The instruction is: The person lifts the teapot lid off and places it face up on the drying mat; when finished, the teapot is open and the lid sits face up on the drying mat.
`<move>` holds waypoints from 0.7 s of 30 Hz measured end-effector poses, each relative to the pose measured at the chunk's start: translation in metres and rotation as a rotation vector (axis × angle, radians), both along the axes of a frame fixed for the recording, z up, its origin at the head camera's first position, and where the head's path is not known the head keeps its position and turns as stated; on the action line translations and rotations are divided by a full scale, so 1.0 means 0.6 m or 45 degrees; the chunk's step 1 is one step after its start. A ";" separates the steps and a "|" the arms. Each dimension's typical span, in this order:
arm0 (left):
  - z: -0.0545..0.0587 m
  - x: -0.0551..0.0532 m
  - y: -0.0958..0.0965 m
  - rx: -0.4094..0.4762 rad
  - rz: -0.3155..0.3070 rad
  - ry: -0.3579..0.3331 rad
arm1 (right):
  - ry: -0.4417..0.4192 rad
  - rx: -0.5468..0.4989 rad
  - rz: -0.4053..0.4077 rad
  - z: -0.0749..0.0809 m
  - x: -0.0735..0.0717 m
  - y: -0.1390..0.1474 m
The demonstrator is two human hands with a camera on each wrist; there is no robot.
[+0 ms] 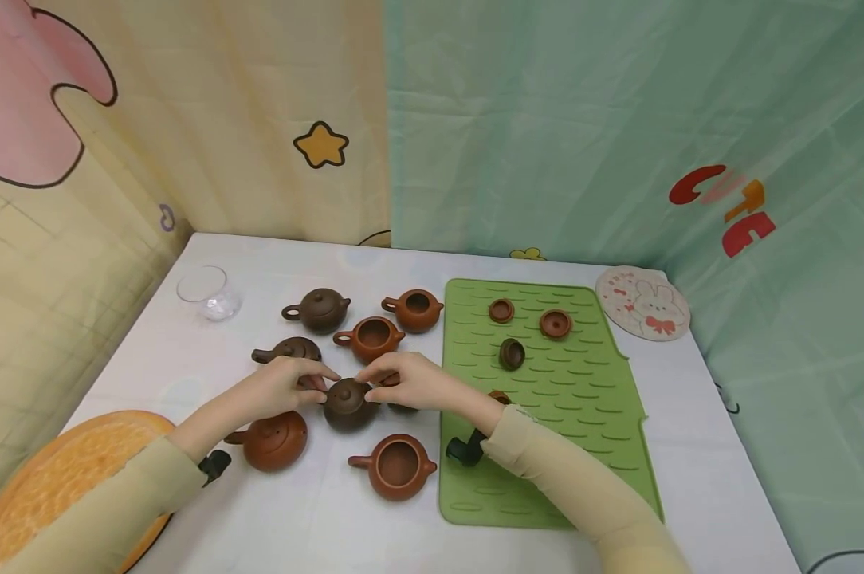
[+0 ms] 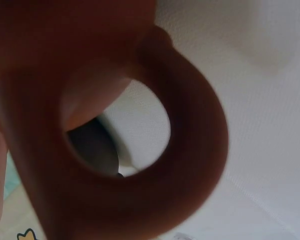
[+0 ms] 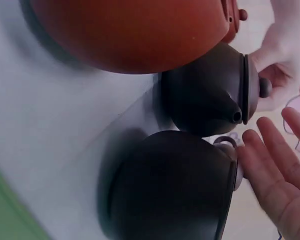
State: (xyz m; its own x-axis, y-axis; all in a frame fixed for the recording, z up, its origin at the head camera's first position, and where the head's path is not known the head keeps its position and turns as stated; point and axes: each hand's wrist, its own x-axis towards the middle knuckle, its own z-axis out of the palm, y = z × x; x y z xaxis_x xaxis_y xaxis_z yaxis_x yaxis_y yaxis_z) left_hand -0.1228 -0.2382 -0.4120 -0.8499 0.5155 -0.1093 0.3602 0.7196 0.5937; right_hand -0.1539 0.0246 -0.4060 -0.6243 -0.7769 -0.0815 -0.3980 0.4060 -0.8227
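A dark brown teapot (image 1: 348, 405) with its lid on stands between both hands. At its left side my left hand (image 1: 288, 388) curls its fingers and holds it by the handle side; the handle itself is hidden. My right hand (image 1: 412, 381) reaches in from the other side, fingers close to the lid. In the right wrist view these fingers (image 3: 262, 160) are spread and hold nothing, and the spout of the dark teapot (image 3: 205, 95) faces the camera. A lidless dark pot (image 3: 170, 190) fills the foreground there. A reddish handle (image 2: 200, 130) blocks most of the left wrist view.
Several other teapots surround the hands, among them a lidded reddish one (image 1: 277, 442) and a lidless one (image 1: 398, 469). A green mat (image 1: 568, 430) on the right bears several small lids (image 1: 555, 324). A clear glass (image 1: 213, 295) and a round bunny coaster (image 1: 643, 303) lie farther back.
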 end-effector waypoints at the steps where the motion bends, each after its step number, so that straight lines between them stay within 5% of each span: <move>1: 0.000 0.000 0.000 -0.003 -0.002 0.002 | 0.039 0.031 0.038 0.000 0.000 -0.007; 12: 0.008 -0.001 0.005 -0.037 -0.011 0.013 | 0.377 0.252 0.167 0.010 0.004 -0.050; 21: 0.012 -0.001 0.008 -0.054 0.001 0.006 | 0.420 0.263 0.151 0.010 0.005 -0.063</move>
State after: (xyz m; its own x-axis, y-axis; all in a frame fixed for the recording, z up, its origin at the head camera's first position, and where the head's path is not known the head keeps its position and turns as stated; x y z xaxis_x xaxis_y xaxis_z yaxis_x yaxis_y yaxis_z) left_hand -0.1234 -0.2334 -0.4045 -0.8506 0.5102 -0.1273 0.3625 0.7444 0.5608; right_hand -0.1506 -0.0131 -0.4001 -0.5497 -0.8336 -0.0537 -0.6812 0.4846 -0.5487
